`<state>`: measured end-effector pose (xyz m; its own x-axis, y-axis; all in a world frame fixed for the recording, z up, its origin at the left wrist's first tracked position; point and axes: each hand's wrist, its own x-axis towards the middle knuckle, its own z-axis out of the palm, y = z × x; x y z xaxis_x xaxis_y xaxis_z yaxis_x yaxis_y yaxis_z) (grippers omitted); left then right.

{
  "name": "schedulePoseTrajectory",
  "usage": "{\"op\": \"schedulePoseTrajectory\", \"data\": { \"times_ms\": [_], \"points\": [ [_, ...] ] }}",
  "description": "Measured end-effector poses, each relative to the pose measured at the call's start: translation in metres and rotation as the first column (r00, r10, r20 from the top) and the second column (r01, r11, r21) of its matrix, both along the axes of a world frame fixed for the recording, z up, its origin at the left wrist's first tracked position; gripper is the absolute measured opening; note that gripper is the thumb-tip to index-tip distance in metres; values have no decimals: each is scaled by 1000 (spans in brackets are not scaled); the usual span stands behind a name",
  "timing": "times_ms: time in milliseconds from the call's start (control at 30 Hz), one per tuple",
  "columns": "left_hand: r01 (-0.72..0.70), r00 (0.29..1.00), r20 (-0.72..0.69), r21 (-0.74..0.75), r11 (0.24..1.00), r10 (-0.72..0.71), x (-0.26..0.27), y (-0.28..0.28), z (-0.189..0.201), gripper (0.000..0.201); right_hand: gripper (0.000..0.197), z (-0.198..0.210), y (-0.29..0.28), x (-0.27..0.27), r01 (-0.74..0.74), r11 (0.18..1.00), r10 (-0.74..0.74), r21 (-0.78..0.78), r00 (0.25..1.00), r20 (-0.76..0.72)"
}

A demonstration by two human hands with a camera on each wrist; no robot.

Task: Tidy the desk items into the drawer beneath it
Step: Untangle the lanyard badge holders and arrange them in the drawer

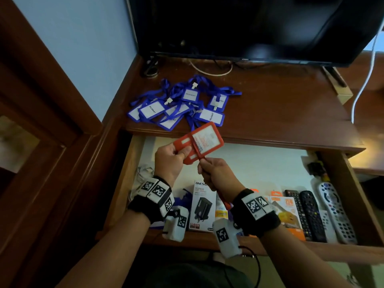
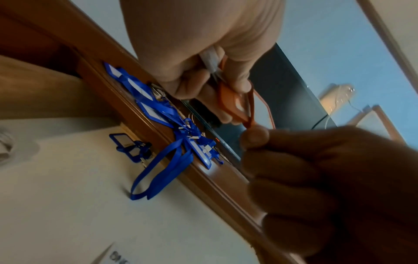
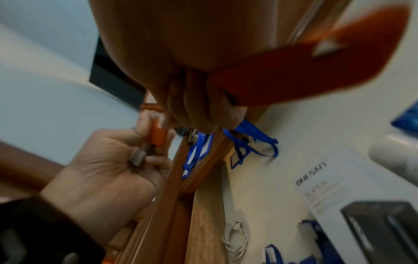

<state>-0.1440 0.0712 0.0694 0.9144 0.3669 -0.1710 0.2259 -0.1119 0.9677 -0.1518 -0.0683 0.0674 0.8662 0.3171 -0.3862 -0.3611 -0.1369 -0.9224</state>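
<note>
An orange badge holder [image 1: 204, 140] with a white card inside hangs above the open drawer [image 1: 239, 161]. My left hand [image 1: 182, 152] pinches its lower end, thumb on top. My right hand [image 1: 204, 164] grips the orange lanyard [image 1: 223, 201], which trails down past my wrist. In the left wrist view my left hand [image 2: 203, 76] holds the orange loop [image 2: 248, 110] against my right hand [image 2: 255, 139]. In the right wrist view my right hand [image 3: 199, 107] is closed on the orange strap [image 3: 294, 71], and my left hand [image 3: 144, 153] holds the orange clip [image 3: 157, 135]. Several blue badge holders [image 1: 178, 104] lie tangled on the desk.
The drawer holds a charger box [image 1: 201, 204], orange packets [image 1: 288, 210], several remotes [image 1: 324, 208], a white cable [image 3: 235, 239] and a blue badge [image 2: 128, 144]. A blue lanyard [image 2: 158, 171] hangs over the desk edge. A dark monitor [image 1: 249, 26] stands at the back.
</note>
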Motion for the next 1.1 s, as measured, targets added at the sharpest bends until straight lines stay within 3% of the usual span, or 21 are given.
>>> {"op": "schedulePoseTrajectory", "data": {
  "times_ms": [167,267,367,467,567,633,733,867,933,1000,1033,1067,1100],
  "points": [
    [85,996,-65,388,918,-65,1,6,-10,21,34,7,0,1,-159,931,212,-328,968,133],
    [281,959,-184,532,799,-215,0,9,-9,21,37,15,-1,5,-234,895,323,-379,927,191],
    [558,830,-359,516,650,-427,-7,10,-4,13,39,19,-7,14,-262,849,405,-459,881,246],
    [720,694,-485,465,515,-533,-11,17,1,10,39,20,-16,21,-316,758,510,-571,833,215],
    [841,539,-542,318,437,-645,-13,23,9,9,33,15,-22,21,-401,775,539,-489,823,179],
    [856,510,-525,236,459,-681,-14,28,12,13,28,13,-25,19,-425,827,510,-369,843,173],
    [840,526,-468,154,520,-710,-16,36,15,7,29,14,-27,19,-422,884,459,-204,866,197],
    [808,561,-389,64,586,-730,-19,40,23,12,36,15,-28,26,-383,916,401,-124,889,220],
    [759,619,-296,-12,651,-727,-19,38,32,17,33,17,-31,30,-382,924,376,8,913,160],
    [656,728,-189,-85,750,-659,-18,33,39,21,18,14,-34,35,-296,925,308,238,951,-12],
    [595,783,-146,-108,796,-605,-16,29,41,22,21,13,-34,38,-221,913,274,344,955,-114],
    [539,827,-112,-120,834,-551,-14,24,41,22,39,8,-35,42,-156,902,243,404,954,-174],
    [488,861,-91,-128,863,-500,-12,18,40,22,47,3,-36,46,-118,903,206,414,963,-175]
  ]
}}
